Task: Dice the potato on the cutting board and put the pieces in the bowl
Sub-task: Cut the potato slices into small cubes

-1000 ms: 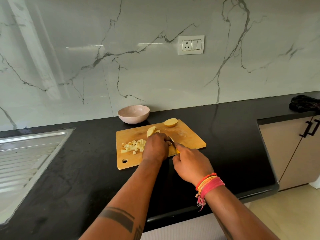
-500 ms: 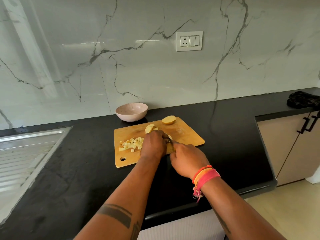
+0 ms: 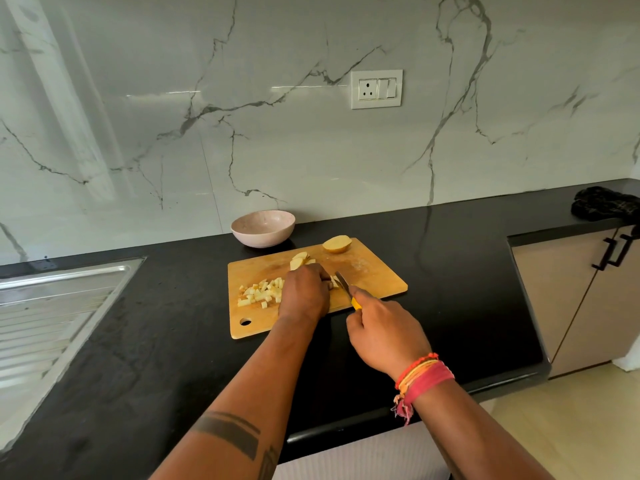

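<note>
A wooden cutting board (image 3: 377,271) lies on the black counter. My left hand (image 3: 304,292) presses down on potato strips (image 3: 334,281) at the board's middle, mostly hiding them. My right hand (image 3: 384,336) grips a yellow-handled knife (image 3: 346,287), its blade just right of my left fingers. A pile of diced potato (image 3: 260,293) lies on the board's left part. Potato slices (image 3: 300,260) sit behind my left hand, and a potato half (image 3: 337,244) rests at the board's far edge. The pink bowl (image 3: 263,228) stands behind the board, with nothing visible inside.
A steel sink drainboard (image 3: 52,306) fills the counter's left side. A dark cloth (image 3: 606,204) lies at the far right of the counter. A wall socket (image 3: 376,89) sits on the marble backsplash. The counter's front edge drops to cabinets and floor at right.
The knife blade has shifted slightly right of my left fingers, and more of it shows. My left hand stays pressed on the potato strips. The view has drifted a little.
</note>
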Motion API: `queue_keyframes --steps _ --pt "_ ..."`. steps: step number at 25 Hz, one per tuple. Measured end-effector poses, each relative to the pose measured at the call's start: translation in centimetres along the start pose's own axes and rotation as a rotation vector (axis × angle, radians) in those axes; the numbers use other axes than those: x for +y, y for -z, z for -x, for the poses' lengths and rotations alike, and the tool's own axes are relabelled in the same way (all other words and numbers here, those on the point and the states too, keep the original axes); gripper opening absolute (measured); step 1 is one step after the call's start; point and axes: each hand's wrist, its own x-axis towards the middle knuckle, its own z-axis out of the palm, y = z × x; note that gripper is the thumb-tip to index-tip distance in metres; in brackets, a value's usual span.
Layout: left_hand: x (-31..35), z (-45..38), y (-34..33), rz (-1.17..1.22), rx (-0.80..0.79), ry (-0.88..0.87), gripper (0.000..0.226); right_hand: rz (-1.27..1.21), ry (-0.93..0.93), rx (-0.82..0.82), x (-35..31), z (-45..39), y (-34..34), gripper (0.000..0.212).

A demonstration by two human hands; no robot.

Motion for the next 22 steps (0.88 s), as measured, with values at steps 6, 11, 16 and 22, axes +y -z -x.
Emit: queue_keyframes --steps 6,11,16,22 --pt "-0.2 -0.2 -0.1 -0.006 0.004 0.005 0.014 0.012 0.023 -0.037 -0.4 -1.2 -0.4 0.052" --pt "-0.2 -0.1 -0.1 0.010 -0.003 -0.008 0.013 0.007 0.046 -0.079 -0.9 -2.5 -0.6 0.043" --pt "0.1 0.0 0.1 0.015 -0.001 -0.006 0.014 0.001 0.030 -0.119 -1.3 -3.8 -0.5 0.036" --pt "0.3 0.2 0.1 0.035 0.006 0.029 0.011 0.047 0.046 -0.071 -0.2 0.5 -0.4 0.053"
